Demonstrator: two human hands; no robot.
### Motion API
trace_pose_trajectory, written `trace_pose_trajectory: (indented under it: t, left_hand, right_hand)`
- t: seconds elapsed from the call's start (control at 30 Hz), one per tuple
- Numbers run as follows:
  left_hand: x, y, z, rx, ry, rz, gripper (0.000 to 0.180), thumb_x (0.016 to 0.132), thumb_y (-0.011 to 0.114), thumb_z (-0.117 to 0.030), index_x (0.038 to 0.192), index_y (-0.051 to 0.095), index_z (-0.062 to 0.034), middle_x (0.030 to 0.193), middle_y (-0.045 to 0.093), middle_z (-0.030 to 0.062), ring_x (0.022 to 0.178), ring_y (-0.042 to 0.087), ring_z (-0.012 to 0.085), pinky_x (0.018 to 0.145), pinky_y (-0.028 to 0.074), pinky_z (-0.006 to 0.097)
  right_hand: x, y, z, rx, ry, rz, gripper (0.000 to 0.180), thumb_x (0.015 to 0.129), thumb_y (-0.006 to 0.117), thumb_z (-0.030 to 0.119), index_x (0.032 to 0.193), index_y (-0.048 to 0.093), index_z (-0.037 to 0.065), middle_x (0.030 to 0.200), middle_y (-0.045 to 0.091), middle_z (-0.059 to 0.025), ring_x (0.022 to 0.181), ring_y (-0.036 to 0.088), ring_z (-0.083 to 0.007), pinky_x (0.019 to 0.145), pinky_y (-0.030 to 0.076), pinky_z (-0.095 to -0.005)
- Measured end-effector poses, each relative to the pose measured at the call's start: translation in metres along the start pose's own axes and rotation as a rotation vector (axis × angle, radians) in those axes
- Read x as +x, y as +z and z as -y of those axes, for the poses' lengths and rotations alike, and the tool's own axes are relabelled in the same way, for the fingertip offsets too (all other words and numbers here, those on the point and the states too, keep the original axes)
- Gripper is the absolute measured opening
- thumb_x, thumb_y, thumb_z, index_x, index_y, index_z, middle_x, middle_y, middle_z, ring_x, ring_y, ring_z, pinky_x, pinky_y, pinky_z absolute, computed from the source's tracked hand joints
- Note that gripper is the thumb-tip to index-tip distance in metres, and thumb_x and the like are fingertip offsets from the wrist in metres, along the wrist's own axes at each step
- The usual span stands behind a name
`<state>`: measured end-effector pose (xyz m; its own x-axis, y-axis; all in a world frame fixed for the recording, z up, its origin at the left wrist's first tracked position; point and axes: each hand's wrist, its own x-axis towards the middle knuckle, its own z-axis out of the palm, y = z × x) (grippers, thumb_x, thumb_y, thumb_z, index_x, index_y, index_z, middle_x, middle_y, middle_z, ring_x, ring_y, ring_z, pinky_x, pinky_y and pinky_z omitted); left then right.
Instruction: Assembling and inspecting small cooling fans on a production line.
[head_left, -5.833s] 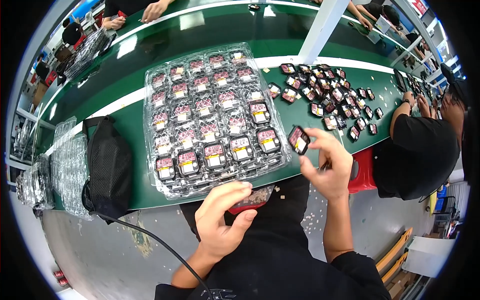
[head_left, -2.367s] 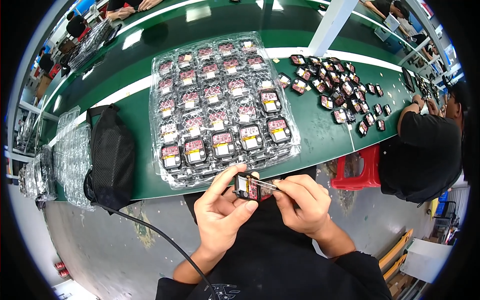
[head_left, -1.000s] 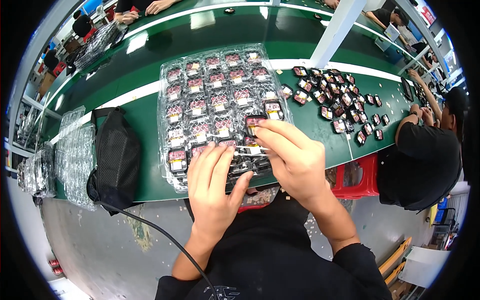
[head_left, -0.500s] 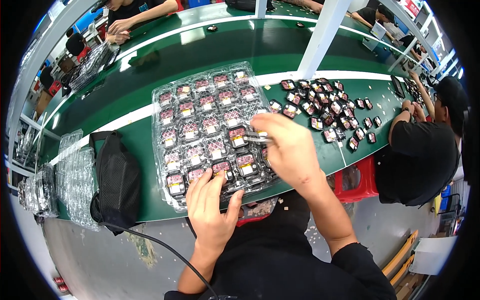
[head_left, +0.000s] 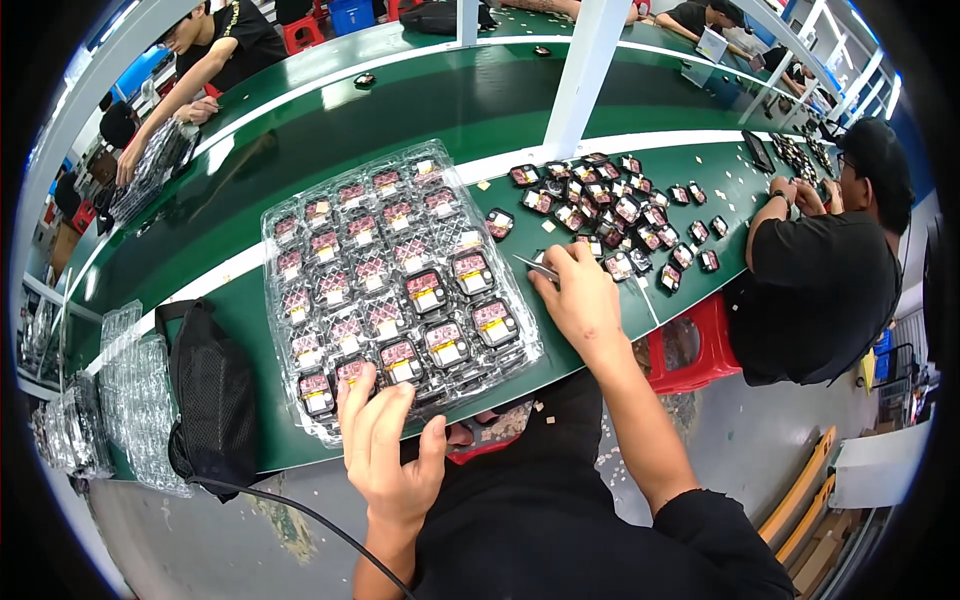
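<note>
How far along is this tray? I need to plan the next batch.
Done: the clear plastic blister tray looks filled with small black square parts in every pocket I can see. In hand: the left hand rests on its near edge; the right hand holds thin metal tweezers. Left: a loose pile of black parts on the green table.

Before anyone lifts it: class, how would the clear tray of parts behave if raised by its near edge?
The clear tray looks thin and crinkled, so it would probably flex and sag. Its small parts sit in shallow pockets and might spill if it tilts. The left hand resting on its edge probably steadies it.
</note>
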<state>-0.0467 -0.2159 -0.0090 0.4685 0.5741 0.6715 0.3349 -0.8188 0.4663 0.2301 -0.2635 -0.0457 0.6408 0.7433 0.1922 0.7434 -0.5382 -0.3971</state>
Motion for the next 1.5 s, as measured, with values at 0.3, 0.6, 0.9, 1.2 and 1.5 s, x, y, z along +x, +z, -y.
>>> trace_pose_trajectory:
  t: [0.3,0.6,0.9,1.2,1.5]
  left_hand:
    - [-0.02,0.004,-0.028,-1.081,-0.501,0.013,0.054,0.089,0.082,-0.025,0.126,0.061,0.0078,0.13,0.059,0.0221,0.114,0.066,0.03,0.101,0.056,0.044]
    - [-0.016,0.008,-0.031,-1.202,-0.701,0.094,0.072,0.084,0.083,-0.047,0.127,0.062,0.007,0.133,0.059,0.0237,0.124,0.058,0.0289,0.107,0.047,0.041]
    - [-0.03,0.008,-0.019,-1.51,-0.815,-0.04,0.063,0.091,0.075,-0.028,0.136,0.051,0.0091,0.136,0.054,0.0217,0.123,0.058,0.0253,0.106,0.048,0.039]
    - [-0.033,0.01,-0.012,-1.434,-0.771,0.003,0.065,0.097,0.068,-0.036,0.136,0.045,0.0098,0.139,0.048,0.0246,0.117,0.066,0.0356,0.097,0.061,0.046]
    - [-0.034,0.012,-0.012,-1.421,-0.745,0.027,0.063,0.096,0.069,-0.034,0.135,0.046,0.0106,0.138,0.049,0.0246,0.115,0.066,0.035,0.097,0.061,0.046]
  right_hand:
    - [-0.063,-0.074,0.042,0.911,-0.199,-0.007,0.036,0.074,0.091,0.01,0.094,0.063,0.003,0.105,0.07,-0.0143,0.067,0.062,-0.0238,0.058,0.051,-0.0311]
    - [-0.098,-0.062,0.068,0.892,-0.566,0.17,0.046,0.072,0.093,0.025,0.096,0.061,0.003,0.117,0.069,-0.0177,0.082,0.073,-0.0243,0.063,0.06,-0.0307]
    - [-0.1,-0.05,0.067,0.706,-0.557,0.061,0.027,0.089,0.077,0.012,0.112,0.069,0.0,0.092,0.065,-0.0095,0.069,0.064,-0.0228,0.061,0.054,-0.0309]
    - [-0.102,-0.037,0.058,0.388,-0.785,-0.336,0.035,0.074,0.086,0.01,0.107,0.076,0.003,0.088,0.066,-0.0049,0.059,0.055,-0.0145,0.05,0.041,-0.0281]
    - [-0.103,-0.036,0.059,0.398,-0.802,-0.348,0.031,0.075,0.084,0.008,0.104,0.075,0.001,0.087,0.065,-0.005,0.057,0.054,-0.0143,0.049,0.04,-0.0285]
